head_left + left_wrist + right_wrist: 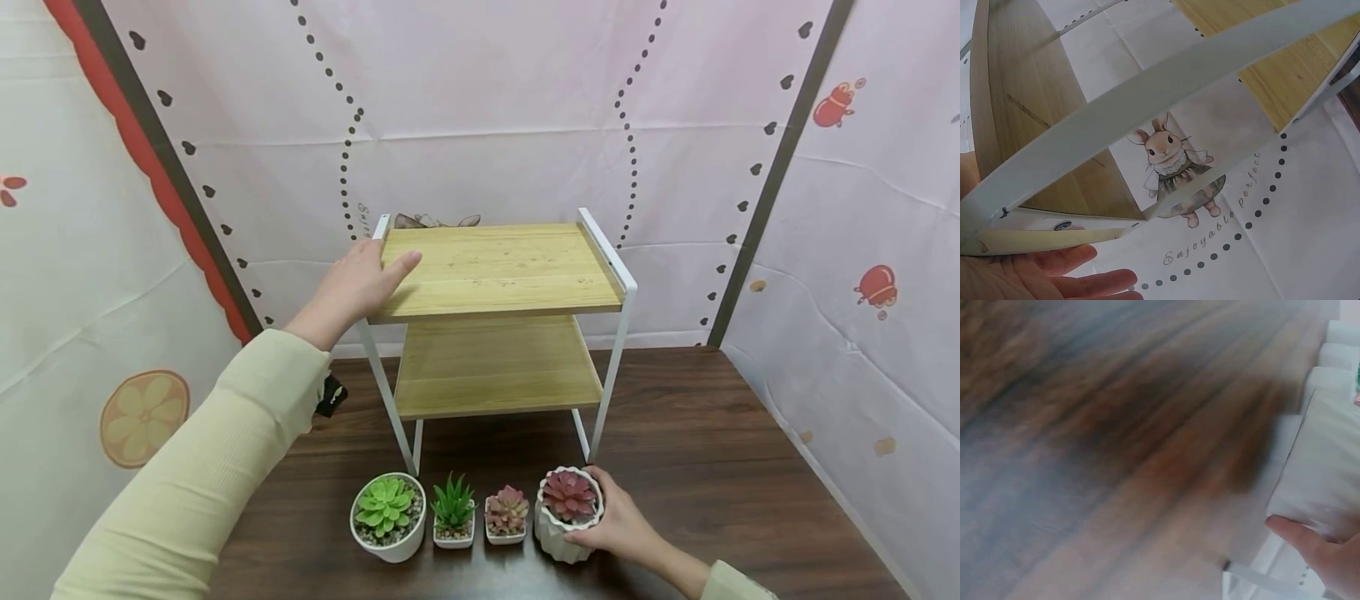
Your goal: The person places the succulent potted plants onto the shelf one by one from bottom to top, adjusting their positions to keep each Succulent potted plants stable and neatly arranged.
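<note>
A white two-tier shelf stand (498, 267) with wood-look boards stands on the table. My left hand (352, 287) rests over the left side rail of its top board, thumb on the board; in the left wrist view the fingers (1094, 284) extend straight outside the rail. In front of the stand's right leg, my right hand (622, 525) grips a white ribbed pot (562, 542) with a dark red succulent (568, 496). The right wrist view shows the thumb (1300, 537) against the pot's pale wall (1329, 456); the other fingers are mostly hidden.
Left of the ribbed pot stand a small pink succulent (507, 510), a spiky green plant (453, 504) and a round white pot (397, 550) with a green succulent. A printed cloth (480, 108) hangs behind and at both sides of the dark wooden table (697, 458).
</note>
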Tool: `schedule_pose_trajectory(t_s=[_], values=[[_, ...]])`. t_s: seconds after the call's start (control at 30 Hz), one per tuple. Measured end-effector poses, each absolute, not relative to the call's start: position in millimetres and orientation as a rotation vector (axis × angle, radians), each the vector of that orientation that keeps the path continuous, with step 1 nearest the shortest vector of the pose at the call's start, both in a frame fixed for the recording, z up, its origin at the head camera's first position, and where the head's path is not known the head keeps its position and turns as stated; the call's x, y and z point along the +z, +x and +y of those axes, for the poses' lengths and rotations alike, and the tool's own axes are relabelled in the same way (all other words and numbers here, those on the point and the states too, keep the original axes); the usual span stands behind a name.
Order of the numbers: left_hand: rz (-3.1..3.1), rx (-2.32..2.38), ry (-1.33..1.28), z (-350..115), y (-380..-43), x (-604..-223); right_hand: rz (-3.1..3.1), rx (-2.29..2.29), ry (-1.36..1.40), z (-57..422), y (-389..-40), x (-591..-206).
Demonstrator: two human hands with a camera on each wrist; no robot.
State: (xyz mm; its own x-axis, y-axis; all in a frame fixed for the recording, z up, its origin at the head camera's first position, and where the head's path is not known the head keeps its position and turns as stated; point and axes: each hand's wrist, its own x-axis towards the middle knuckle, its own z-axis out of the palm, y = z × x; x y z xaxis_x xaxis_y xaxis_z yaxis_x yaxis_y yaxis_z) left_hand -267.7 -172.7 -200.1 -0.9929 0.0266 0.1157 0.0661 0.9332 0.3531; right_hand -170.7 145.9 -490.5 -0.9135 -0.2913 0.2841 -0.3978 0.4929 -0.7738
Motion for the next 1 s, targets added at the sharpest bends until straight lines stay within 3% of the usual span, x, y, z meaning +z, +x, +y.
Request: schedule_pose_trajectory(t_s=[0.3, 0.57, 0.83, 1.0], values=[[-2.966, -0.563, -0.068, -172.6, -268.5, -200.3, -2.679, 1.562, 0.445, 144.6, -164.5, -440.6], [-2.961, -0.553, -0.066, -172.2, -269.1, -200.2, -2.646, 1.616, 0.612, 134.5, -169.6, -381.8], [-2.965, -0.56, -0.083, -174.1, -268.3, -199.4, -2.63, 1.551, 0.817, 107.3, -193.6, -331.6], [-2.966, -0.562, -0.088, -173.2, -267.5, -200.1, -2.628, 1.592, 0.737, 79.8, -216.5, -320.0]])
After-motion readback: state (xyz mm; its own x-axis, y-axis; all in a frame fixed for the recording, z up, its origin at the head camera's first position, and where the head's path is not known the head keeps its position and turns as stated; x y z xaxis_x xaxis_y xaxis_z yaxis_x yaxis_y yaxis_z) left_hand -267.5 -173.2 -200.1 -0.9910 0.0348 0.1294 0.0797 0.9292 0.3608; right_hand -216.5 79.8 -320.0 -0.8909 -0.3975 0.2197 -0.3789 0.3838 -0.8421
